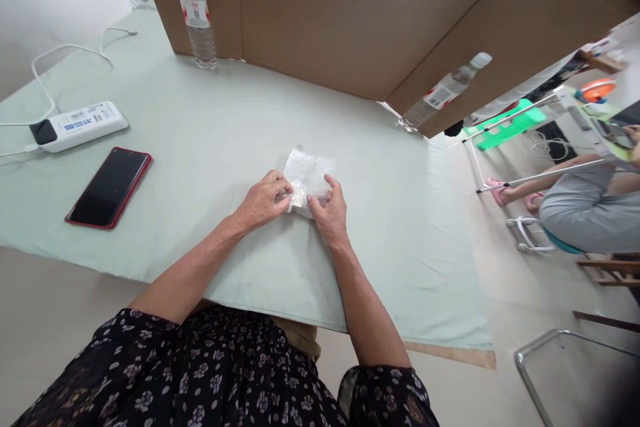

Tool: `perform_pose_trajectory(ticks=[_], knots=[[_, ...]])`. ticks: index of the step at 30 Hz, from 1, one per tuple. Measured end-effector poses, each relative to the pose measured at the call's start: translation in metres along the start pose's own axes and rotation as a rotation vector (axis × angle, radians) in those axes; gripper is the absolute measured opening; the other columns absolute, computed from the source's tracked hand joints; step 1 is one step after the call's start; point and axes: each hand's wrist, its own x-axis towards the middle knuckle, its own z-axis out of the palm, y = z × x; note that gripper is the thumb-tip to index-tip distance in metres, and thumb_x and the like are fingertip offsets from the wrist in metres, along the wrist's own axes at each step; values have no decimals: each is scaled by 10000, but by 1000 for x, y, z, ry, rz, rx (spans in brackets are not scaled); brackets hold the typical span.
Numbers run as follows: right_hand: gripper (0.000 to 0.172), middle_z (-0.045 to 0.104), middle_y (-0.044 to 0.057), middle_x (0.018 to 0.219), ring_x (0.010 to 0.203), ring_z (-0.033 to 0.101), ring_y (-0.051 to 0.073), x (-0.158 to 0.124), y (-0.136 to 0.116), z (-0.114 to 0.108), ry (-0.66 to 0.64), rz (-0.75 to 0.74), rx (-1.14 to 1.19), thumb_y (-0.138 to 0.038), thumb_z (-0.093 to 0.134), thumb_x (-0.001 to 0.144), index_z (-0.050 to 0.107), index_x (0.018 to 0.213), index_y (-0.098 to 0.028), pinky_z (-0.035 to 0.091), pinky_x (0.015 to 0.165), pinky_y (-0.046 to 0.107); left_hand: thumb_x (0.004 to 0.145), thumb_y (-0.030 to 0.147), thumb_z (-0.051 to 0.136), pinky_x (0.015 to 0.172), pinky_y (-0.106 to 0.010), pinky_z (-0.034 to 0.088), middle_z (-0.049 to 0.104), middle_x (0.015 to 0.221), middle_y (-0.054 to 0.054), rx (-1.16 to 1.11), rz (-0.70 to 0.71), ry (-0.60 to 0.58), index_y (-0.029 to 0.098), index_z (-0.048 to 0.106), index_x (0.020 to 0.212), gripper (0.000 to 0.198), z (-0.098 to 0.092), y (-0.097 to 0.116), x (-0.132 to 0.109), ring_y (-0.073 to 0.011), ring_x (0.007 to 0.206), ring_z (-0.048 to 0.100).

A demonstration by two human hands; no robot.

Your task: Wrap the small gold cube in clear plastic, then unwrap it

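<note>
A small piece of clear, crinkled plastic that looks like bubble wrap (311, 170) lies on the pale green cloth near the middle of the table. My left hand (265, 200) has its curled fingers and thumb closed on the left near edge of the wrap. At the right near edge, my right hand (330, 210) holds the wrap, thumb on top and index finger curled a little above it. A shiny, folded or bunched part of the wrap shows between the two thumbs. Whether anything lies inside it I cannot make out.
A phone in a red case (109, 187) and a white device with cables (83, 125) lie left. Two water bottles, one left (197, 20) and one right (445, 95), stand against a brown cardboard panel (320, 20). Another person (590, 207) sits at the far right.
</note>
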Motion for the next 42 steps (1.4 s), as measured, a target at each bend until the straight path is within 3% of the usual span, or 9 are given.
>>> perform_pose_trajectory(ticks=[5,14,21,28,34,42], knots=[[666,386,-89,667,599,441,138,0,-11,2,7,0,98,-385,609,793,466,1403,-160,445,649,302,797,163,596,682,-261,483,637,1070,-37,47,-10,-29,206,676,915,150,-2,2,1,-115,735,604],[651,593,-49,751,712,580,145,2,-13,13,32,-54,254,-380,653,823,468,1407,-162,503,765,332,806,174,591,675,-273,487,642,1099,-36,110,-31,-41,210,685,936,164,-2,4,2,-103,669,556],[633,646,-27,760,701,608,149,-2,-16,12,52,-144,144,-352,620,863,457,1441,-153,516,706,305,830,152,576,709,-273,507,621,1105,-46,102,1,-44,203,685,947,168,2,5,1,-98,666,550],[596,716,29,903,801,667,191,-5,-15,17,83,-252,-167,-342,548,890,473,1464,-197,530,734,317,861,151,576,700,-256,510,622,1068,-57,118,19,-9,190,682,927,131,7,7,2,-111,704,574],[656,754,54,955,755,679,183,-10,-21,8,13,-192,-112,-358,578,884,436,1496,-166,553,743,325,869,165,578,692,-268,511,623,1078,-63,130,-15,-1,182,682,920,117,9,8,2,-102,671,565],[580,772,83,1058,759,688,189,-18,-22,6,-16,-218,-131,-336,595,861,545,1417,-179,571,805,358,833,152,605,710,-277,519,614,1056,-55,119,-34,16,188,687,908,117,11,8,1,-120,722,591]])
